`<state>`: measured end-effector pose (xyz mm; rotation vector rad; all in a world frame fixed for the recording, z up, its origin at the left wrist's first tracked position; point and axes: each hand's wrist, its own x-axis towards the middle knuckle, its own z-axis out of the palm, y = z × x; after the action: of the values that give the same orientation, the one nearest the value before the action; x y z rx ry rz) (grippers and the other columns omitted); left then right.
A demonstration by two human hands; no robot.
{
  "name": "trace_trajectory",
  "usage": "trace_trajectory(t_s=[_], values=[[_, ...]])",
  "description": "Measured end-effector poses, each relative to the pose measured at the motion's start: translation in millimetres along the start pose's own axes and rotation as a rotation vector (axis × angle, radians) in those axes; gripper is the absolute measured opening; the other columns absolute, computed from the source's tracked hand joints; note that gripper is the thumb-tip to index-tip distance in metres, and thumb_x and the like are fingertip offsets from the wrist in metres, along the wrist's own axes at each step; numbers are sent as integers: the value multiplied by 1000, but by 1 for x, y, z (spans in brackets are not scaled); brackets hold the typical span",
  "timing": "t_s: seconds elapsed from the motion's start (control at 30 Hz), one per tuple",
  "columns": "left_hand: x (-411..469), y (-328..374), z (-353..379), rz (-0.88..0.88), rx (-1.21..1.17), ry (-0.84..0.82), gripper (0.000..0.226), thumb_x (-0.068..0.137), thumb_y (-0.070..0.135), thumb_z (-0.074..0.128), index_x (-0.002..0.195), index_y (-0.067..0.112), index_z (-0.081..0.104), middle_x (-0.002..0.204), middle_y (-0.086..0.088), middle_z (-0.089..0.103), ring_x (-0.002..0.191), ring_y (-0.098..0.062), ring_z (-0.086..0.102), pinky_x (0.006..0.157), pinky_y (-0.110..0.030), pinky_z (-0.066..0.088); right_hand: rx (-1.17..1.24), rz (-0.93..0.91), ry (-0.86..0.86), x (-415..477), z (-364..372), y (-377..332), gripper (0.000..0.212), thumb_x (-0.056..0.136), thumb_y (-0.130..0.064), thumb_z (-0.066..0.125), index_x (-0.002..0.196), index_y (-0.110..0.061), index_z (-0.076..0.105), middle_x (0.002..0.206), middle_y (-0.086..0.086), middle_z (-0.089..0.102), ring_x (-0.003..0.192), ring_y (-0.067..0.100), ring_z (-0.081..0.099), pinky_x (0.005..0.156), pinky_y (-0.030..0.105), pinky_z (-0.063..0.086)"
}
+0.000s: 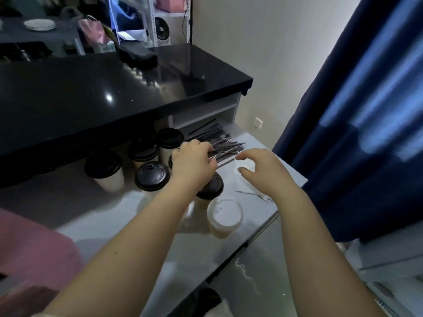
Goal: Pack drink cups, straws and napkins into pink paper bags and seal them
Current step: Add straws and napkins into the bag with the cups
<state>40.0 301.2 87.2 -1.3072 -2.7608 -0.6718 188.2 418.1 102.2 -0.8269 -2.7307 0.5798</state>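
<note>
1. Two bare hands reached out over a pale grey table (109,202), seen from a head-worn camera looking down along both forearms.
2. Near the middle of the view, the left hand (193,161) had its fingers curled down around a few dark straws (225,143) at the near end of a loose pile. The pile fanned away toward 1 o'clock from that hand, up to the shelf under the counter.
3. At 3 o'clock from the left hand, the right hand (258,170) hovered with thumb and fingers loosely curved and apart, gripping nothing. White napkins (248,167) lay beneath it and showed in the gap between thumb and forefinger. Whether the fingertips touched the paper could not be told.
4. Several black-lidded cups (152,176) stood upright in a cluster from 11 o'clock round to 6 o'clock of the left hand. One of them sat partly hidden under the left wrist.
5. One pale-lidded cup (225,216) stood at 6 o'clock from the hands, between the two forearms and just beside the nearest black-lidded one.
6. At 8 o'clock in the view, a blurred pink paper bag (29,248) sat well apart from both hands.
7. A glossy black counter (91,92) filled the view from 9 to 12 o'clock, overhanging the table, and a dark blue curtain (366,110) hung at 3 o'clock.
</note>
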Motion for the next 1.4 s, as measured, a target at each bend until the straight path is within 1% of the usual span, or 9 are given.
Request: trace_trajectory(t_s=[0.23, 0.47, 0.57, 0.7, 0.9, 1.1, 1.2, 1.3, 1.4], values=[[79, 5, 52, -82, 123, -100, 34, 87, 29, 55, 120, 24, 61, 116, -2, 60, 113, -30, 48, 91, -42, 37, -48, -18, -333, 109, 29, 77, 43, 85, -25, 67, 127, -28, 57, 131, -3, 57, 124, 21, 46, 99, 42, 44], [132, 9, 87, -30, 275, -216, 40, 87, 30, 54, 127, 24, 56, 123, -3, 56, 119, -28, 44, 97, -46, 31, -312, -157, -394, 194, 78, 99, 44, 84, -25, 63, 127, -26, 54, 128, 5, 56, 120, 31, 40, 95, 42, 38], [144, 7, 96, -50, 323, -253, 41, 85, 31, 54, 126, 24, 56, 122, -3, 56, 117, -28, 45, 95, -44, 31, -361, -191, -394, 212, 96, 106, 43, 87, -19, 57, 128, -27, 53, 130, 3, 53, 122, 32, 36, 94, 41, 31], [145, 1, 103, -92, 358, -274, 42, 86, 35, 53, 127, 24, 55, 123, -3, 56, 118, -28, 45, 97, -45, 31, -409, -225, -375, 221, 114, 111, 40, 88, -14, 50, 127, -25, 54, 130, 3, 52, 123, 32, 35, 95, 42, 30], [142, -6, 104, -127, 347, -252, 37, 89, 37, 52, 123, 24, 56, 121, -1, 57, 119, -26, 46, 102, -47, 30, -336, -256, -272, 219, 131, 119, 27, 88, -27, 59, 115, -25, 65, 120, 3, 56, 118, 29, 38, 90, 40, 29], [140, -11, 97, -126, 315, -165, 37, 90, 35, 51, 125, 24, 57, 121, 0, 58, 118, -25, 46, 99, -44, 29, -191, -238, -202, 219, 124, 120, 17, 87, -22, 62, 100, -20, 72, 106, 3, 66, 108, 29, 50, 86, 36, 31], [138, -13, 84, -126, 284, -93, 39, 90, 33, 52, 128, 24, 57, 121, 0, 60, 118, -25, 47, 98, -44, 29, -174, -225, -170, 221, 111, 118, 14, 86, -13, 61, 95, -17, 69, 93, 7, 69, 94, 31, 57, 77, 32, 32], [136, -18, 65, -132, 270, -18, 39, 89, 31, 53, 127, 24, 58, 122, 0, 61, 118, -26, 48, 97, -44, 30, -165, -192, -145, 223, 95, 116, 26, 85, -3, 56, 105, -15, 65, 92, 13, 68, 87, 36, 59, 66, 31, 31], [132, -23, 42, -142, 265, 48, 40, 89, 32, 53, 128, 24, 58, 123, 0, 60, 119, -26, 48, 97, -43, 31, -105, -152, -166, 223, 77, 110, 14, 94, -8, 52, 106, -12, 57, 90, 14, 62, 77, 33, 52, 60, 34, 34]])
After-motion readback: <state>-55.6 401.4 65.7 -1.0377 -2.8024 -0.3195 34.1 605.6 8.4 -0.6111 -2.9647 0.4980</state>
